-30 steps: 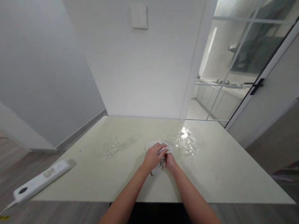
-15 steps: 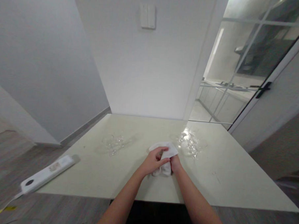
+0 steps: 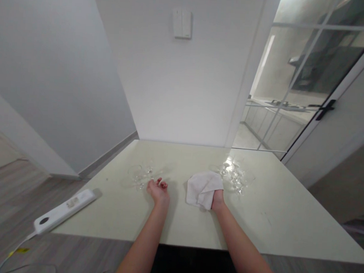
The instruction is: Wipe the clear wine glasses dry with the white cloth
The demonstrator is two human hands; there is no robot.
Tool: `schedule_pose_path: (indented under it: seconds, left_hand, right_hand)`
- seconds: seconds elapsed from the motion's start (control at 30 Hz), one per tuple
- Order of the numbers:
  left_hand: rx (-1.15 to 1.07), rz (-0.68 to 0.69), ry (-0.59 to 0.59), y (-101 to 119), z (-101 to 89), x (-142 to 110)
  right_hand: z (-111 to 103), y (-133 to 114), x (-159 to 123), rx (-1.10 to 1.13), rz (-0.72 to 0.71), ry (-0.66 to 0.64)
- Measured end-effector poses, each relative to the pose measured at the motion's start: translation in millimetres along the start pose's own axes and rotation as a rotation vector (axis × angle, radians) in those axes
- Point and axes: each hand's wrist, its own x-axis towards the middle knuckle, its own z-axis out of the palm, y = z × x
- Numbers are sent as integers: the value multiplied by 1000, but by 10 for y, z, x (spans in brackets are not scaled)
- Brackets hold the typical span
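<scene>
A white cloth (image 3: 202, 189) hangs draped over my right hand (image 3: 218, 199), which grips it near its right edge; most of the fingers are hidden beneath the fabric. My left hand (image 3: 159, 191) is off to the left, palm turned up, its fingers loosely curled and apart with nothing visible in them. Its thumb side is right beside a group of clear glasses (image 3: 140, 175), and I cannot tell whether it touches one. Another group of clear glasses (image 3: 234, 175) stands just right of the cloth, bright with reflected light. Their outlines are hard to make out.
The pale table (image 3: 178, 229) meets a white wall at its far side. A white power strip (image 3: 65, 210) lies over its left front edge, with a cable running to the floor. At the right is a glass-paned door with a black handle (image 3: 325, 108).
My left hand has left the cloth and moved left to the glasses there. The cloth is now spread wider over my right hand, which stays in nearly the same place.
</scene>
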Motion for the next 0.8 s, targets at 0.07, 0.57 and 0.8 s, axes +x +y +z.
schedule_pose_path:
  seconds: [0.07,0.57,0.8]
  left_hand:
    - [-7,16,76,1,11,-10]
    - [197,132,-28,-96,241,216]
    - [947,666,-582,-263,160,-109]
  right_hand:
    - [1,-2,-5,-14,-9,30]
    - [-77,41,67,-94,-56,61]
    - [-2,71,7,-176,-90,42]
